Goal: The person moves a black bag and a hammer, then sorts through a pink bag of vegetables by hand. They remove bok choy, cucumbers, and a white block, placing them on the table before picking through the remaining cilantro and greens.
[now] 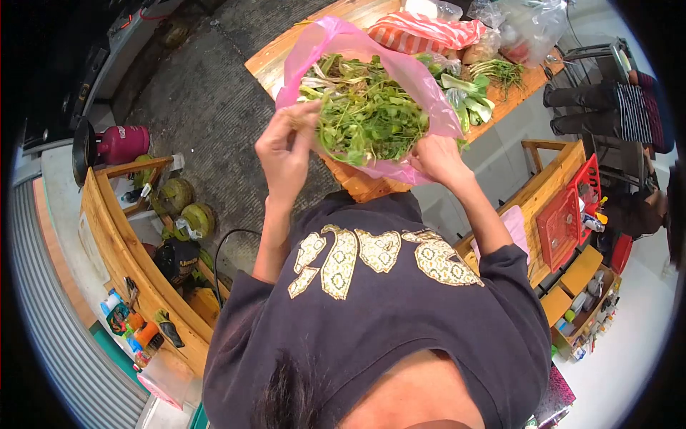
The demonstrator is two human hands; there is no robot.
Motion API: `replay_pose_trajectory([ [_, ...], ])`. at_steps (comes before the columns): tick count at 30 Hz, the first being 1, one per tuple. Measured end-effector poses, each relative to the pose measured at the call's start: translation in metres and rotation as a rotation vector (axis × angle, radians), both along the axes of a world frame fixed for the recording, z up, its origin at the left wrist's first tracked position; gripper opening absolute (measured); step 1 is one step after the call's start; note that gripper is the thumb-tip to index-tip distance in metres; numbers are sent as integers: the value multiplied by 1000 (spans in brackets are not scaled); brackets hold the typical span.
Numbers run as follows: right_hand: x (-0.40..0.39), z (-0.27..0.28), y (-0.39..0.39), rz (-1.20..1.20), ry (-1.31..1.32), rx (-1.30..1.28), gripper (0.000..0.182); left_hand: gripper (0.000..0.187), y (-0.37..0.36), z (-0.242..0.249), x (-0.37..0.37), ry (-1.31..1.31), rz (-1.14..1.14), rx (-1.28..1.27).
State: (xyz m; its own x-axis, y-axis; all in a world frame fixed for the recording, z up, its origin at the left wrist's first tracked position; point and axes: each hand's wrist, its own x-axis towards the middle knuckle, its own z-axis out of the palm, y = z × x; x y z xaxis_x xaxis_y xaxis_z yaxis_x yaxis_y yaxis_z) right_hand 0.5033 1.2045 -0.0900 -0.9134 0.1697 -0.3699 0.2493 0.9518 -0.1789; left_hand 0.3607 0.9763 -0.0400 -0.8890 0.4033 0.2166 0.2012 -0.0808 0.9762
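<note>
A pink plastic bag [350, 34] stands wide open at the near end of the wooden table, full of leafy greens [375, 118] with thin stems and some pale stalks. At the bag's left edge is my left hand [287, 143], its thumb and fingertips pinched together; what they hold, if anything, is too small to make out. My right hand [439, 157] is closed on the bag's lower right rim, its fingertips partly hidden by the plastic and leaves.
Bok choy [468, 100], green onions [500, 71], a red-striped bag [425, 32] and clear bags lie farther along the table [525, 89]. Gas cylinders [125, 145] stand at left. A red crate [559, 229] is at right, with people beyond.
</note>
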Motion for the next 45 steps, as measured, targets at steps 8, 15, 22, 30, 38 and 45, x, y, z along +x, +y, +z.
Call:
replay_pose_trajectory([
  [8, -32, 52, 0, -174, 493, -231, 19, 13, 16, -2, -5, -46, 83, 17],
  [15, -59, 63, -20, -275, 701, -608, 29, 19, 23, 2, -4, -157, -20, 49],
  [22, -47, 53, -7, -192, 77, -1203, 37, 19, 23, 4, -11, 64, 56, -25],
  [30, -30, 47, -9, -121, 383, -798, 24, 28, 20, 14, -18, -455, -115, 504],
  [38, -41, 53, -14, -386, 507, -991, 19, 29, 32, 19, -20, -499, -128, 558],
  [45, -45, 57, -7, -426, 540, -772, 19, 25, 40, 20, -15, -403, -127, 478],
])
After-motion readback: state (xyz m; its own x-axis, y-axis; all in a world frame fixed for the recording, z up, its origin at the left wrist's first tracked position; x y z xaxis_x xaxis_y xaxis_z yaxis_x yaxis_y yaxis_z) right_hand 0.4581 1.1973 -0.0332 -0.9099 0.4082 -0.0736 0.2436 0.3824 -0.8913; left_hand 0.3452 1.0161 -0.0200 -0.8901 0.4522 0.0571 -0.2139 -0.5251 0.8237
